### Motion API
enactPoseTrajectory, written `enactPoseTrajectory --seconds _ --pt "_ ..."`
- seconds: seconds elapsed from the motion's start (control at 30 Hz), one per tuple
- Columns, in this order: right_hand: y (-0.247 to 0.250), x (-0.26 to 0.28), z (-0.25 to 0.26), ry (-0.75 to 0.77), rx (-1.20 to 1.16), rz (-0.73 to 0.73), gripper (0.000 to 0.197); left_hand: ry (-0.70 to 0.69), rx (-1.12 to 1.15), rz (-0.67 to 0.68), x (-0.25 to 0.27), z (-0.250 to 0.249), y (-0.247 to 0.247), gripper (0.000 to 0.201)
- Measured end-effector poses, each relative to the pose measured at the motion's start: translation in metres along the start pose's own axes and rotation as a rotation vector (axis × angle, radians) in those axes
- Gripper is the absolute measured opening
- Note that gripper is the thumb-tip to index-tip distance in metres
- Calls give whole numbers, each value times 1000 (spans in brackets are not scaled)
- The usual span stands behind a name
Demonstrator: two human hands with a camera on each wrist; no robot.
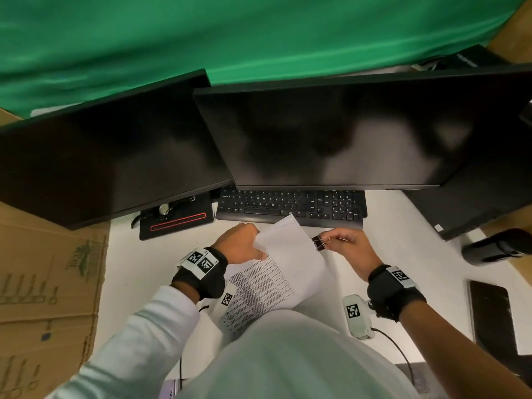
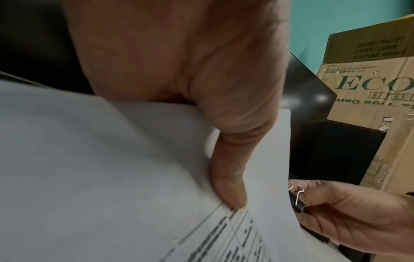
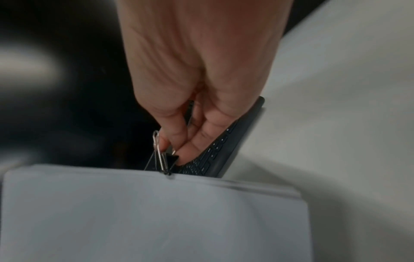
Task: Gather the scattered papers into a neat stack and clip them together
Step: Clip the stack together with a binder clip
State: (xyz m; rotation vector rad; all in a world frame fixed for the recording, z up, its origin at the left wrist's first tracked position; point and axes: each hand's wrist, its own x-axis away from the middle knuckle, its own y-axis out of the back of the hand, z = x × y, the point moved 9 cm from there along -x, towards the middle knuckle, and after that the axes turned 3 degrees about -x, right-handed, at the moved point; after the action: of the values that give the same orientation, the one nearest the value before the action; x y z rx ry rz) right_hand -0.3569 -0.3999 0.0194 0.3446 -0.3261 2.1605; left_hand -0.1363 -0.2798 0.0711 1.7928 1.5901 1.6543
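A stack of white papers (image 1: 288, 254), some printed with tables, is lifted off the white desk (image 1: 135, 254) in front of the keyboard. My left hand (image 1: 241, 243) pinches its left edge, thumb (image 2: 228, 186) on top. My right hand (image 1: 345, 243) pinches a black binder clip (image 1: 319, 243) by its wire handles at the stack's right edge. In the right wrist view the binder clip (image 3: 167, 163) touches the papers' edge (image 3: 156, 195). In the left wrist view the binder clip (image 2: 298, 203) sits just behind the papers (image 2: 112, 177).
A black keyboard (image 1: 290, 205) lies just beyond the papers, under two dark monitors (image 1: 331, 133). A monitor base (image 1: 175, 220) sits at the left, a cardboard box (image 1: 49, 283) further left. A dark phone (image 1: 492, 312) and a black cylinder (image 1: 501, 246) lie at the right.
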Motion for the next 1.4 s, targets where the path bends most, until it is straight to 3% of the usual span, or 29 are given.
enactPoseTrajectory --seconds 0.2,0.5,0.67,0.83,0.97,1.1,1.2,1.27,1.4 --pt "-13 10 4 -43 22 -4 13 19 15 -21 6 7 0 40" --pt "-19 8 14 65 278 -8 12 20 8 -33 14 4 1 40" --pt "-10 10 21 43 151 0 26 8 24 -37 17 4 4 34" --pt "0 10 18 5 40 -28 24 -7 16 -33 20 0 6 31" --pt "-2 13 30 58 170 13 20 -7 10 -35 21 -2 7 33" --pt "-11 15 44 124 394 69 31 -8 -3 -35 23 -4 8 35" --pt "-13 14 46 110 415 71 61 -8 -8 -35 25 -6 11 34" --pt "-12 13 49 107 396 53 68 -8 -8 -31 25 -6 12 33" --pt "-11 13 54 103 413 27 41 -6 -15 -30 26 -5 14 33"
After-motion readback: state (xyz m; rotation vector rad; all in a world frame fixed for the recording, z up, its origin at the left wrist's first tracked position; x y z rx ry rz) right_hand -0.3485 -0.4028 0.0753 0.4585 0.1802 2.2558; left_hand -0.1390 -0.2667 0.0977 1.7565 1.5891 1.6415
